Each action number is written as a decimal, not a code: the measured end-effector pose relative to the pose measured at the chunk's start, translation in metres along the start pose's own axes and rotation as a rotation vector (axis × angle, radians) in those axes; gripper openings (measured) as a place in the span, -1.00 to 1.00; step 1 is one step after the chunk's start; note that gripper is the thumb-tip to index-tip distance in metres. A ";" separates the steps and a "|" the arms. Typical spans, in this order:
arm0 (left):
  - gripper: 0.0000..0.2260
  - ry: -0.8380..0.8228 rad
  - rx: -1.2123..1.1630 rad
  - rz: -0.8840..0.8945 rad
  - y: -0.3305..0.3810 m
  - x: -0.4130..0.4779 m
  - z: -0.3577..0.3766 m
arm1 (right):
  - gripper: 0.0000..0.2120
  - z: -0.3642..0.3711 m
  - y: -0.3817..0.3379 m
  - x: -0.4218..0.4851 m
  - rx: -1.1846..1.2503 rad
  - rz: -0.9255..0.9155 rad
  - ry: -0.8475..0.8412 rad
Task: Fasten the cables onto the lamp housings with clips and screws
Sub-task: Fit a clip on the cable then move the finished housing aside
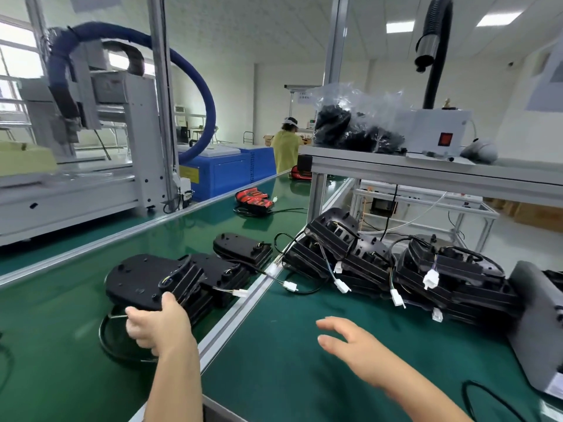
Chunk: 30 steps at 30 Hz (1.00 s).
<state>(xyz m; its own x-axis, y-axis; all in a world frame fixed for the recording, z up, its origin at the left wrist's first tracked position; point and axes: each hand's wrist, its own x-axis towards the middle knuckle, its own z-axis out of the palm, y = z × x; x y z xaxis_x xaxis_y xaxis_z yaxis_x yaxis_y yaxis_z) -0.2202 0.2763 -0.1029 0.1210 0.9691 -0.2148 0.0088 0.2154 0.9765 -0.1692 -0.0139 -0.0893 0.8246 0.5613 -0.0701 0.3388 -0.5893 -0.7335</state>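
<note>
The left hand (158,325) grips a black lamp housing (140,278) by its near edge on the green counter (274,376), right hand (350,348) open and empty; the looped cable (105,338) beneath may snag.

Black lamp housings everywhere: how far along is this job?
Likely done: black plastic housings laid along the green conveyor belt. In hand: the left hand grips another black housing; the right hand hovers open. Left: the heaped black housings with loose white-plugged cables, at right.
</note>
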 end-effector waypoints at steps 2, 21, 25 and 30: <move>-0.43 0.026 0.053 0.099 -0.001 -0.010 -0.002 | -0.66 -0.007 0.007 -0.010 0.018 0.024 0.016; -0.76 -1.191 0.273 0.489 -0.030 -0.206 0.146 | -0.52 -0.135 0.103 -0.050 -0.043 0.199 0.999; -0.74 -1.355 0.332 0.418 -0.019 -0.248 0.178 | -0.35 -0.180 0.099 -0.021 -0.486 0.224 0.930; -0.75 -1.412 0.393 0.372 -0.026 -0.266 0.190 | -0.07 -0.202 0.095 0.014 -0.856 0.280 0.644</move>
<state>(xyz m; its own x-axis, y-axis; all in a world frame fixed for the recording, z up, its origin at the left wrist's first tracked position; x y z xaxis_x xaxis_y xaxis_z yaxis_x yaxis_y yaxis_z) -0.0637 -0.0104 -0.0680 1.0000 0.0031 0.0079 -0.0068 -0.2752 0.9614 -0.0344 -0.1793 -0.0233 0.9182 0.0845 0.3870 0.0999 -0.9948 -0.0198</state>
